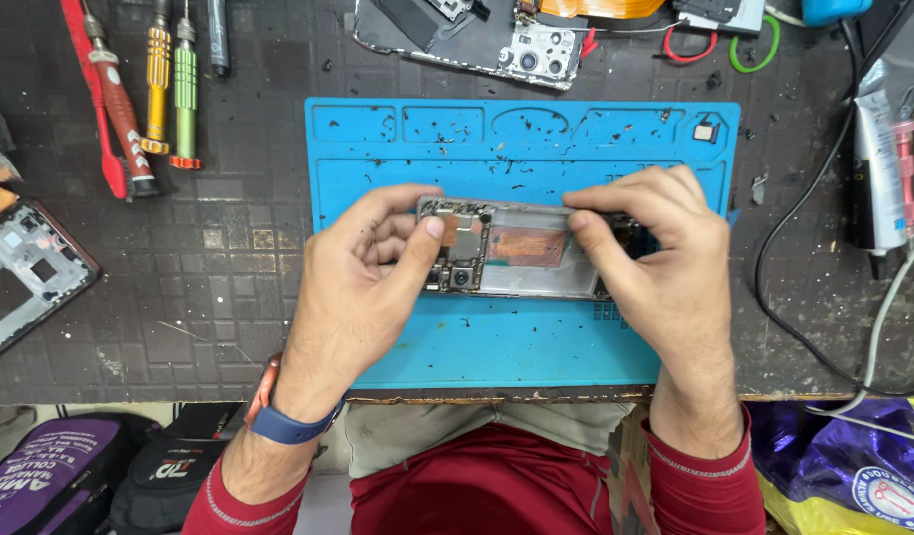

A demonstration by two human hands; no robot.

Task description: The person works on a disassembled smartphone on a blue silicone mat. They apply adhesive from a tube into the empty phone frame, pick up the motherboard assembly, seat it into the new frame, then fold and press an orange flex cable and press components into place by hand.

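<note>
Head view: left hand (363,272) and right hand (655,258) arch palm-down, fingers pinching the opened phone (521,248).

Sleeves: I wear a dark red long-sleeved top (497,490), its cuffs edged with pale stitching.
Left wrist: a blue watch strap (291,426) with a copper-coloured case.
Right wrist: nothing over my cuff.

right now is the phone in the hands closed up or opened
Opened. The phone lies back-cover off on the blue mat: circuit board, camera module and copper-coloured patch are exposed between the left hand and right hand.
</note>
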